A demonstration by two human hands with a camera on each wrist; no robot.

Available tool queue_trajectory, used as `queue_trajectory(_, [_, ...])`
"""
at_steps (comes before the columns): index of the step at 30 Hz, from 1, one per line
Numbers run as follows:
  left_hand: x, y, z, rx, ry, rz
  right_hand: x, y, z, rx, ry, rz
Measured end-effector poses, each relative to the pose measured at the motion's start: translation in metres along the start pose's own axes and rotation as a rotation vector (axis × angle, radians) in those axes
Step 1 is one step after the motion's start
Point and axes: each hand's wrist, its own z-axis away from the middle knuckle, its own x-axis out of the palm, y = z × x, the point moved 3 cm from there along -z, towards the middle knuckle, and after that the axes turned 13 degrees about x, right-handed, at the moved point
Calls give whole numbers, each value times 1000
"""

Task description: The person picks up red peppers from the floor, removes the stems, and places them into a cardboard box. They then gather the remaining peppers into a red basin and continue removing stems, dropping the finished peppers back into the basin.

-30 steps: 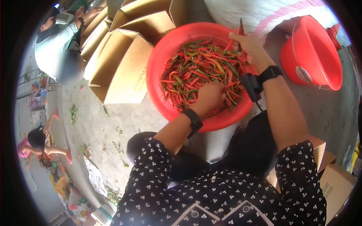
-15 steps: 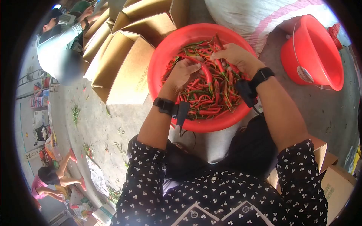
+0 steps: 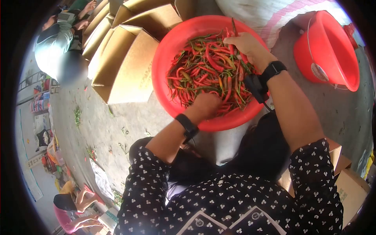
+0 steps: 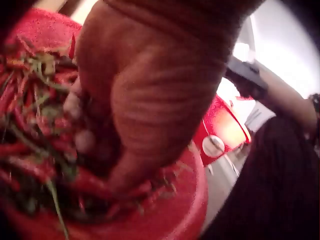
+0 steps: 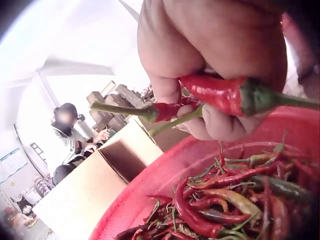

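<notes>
A big red basin [image 3: 160, 84] holds a heap of red, green and brownish chili peppers [image 3: 196, 78]. Low in the heap, on its near side, my left hand [image 3: 207, 105] has its fingers bent down among the peppers. In the left wrist view the thumb [image 4: 125, 172] lies along a red pepper; I cannot tell whether the fingers grip one. Above the far right of the basin, my right hand [image 3: 246, 47] holds several red chili peppers. Their green stems [image 5: 125, 110] stick out of the curled fingers in the right wrist view.
Open cardboard boxes [image 3: 131, 64] stand left of the basin. A red bucket [image 3: 313, 58] with a wire handle is on the right, and a white sack [image 3: 254, 15] lies behind. Other people [image 3: 56, 47] work at the left; one in pink [image 3: 64, 215] bends low.
My left hand rose to the right hand with a red chili pepper, then went back down into the heap without it. The right hand still holds its peppers. The person in pink has shifted.
</notes>
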Motion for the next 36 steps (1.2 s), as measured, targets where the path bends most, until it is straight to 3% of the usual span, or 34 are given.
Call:
queue_trajectory(2, [9, 6, 2, -71, -18, -90, 3, 0, 1, -6, -6, -8])
queue_trajectory(4, [6, 10, 1, 3, 18, -218, 5, -1, 1, -15, -9, -16])
queue_trajectory(8, [-25, -27, 6, -93, -94, -41, 6, 0, -3, -34, -48, 18])
queue_trajectory(10, [-40, -56, 14, -191, 62, 592, 6, -1, -3, -27, -53, 32])
queue_trajectory(11, [-46, -60, 19, -189, 63, 589, 7, -1, -1, -10, -60, 28])
queue_trajectory(13, [-69, -59, 26, -424, 286, 1304, 8, -1, 1, 3, -65, 26])
queue_trajectory(14, [-70, -61, 26, -367, 360, 1494, 12, 1, 1, -9, -120, -9])
queue_trajectory(17, [-80, -54, 22, -325, 444, 1677, 20, -1, 9, 0, -201, -1])
queue_trajectory(18, [-79, -55, 21, -325, 445, 1677, 22, -1, 10, 22, -226, 41])
queue_trajectory(20, [-80, -54, 17, -143, 510, 1749, 27, 5, 2, -11, -285, 77])
queue_trajectory(23, [-87, -45, 12, -95, 548, 1755, 35, 7, 2, -47, -326, 102])
queue_trajectory(30, [-89, -45, 11, -44, 548, 1741, 35, 3, 6, -56, -298, -55])
queue_trajectory(36, [-93, -39, 5, -51, 579, 1733, 33, -5, 4, -170, -204, 14])
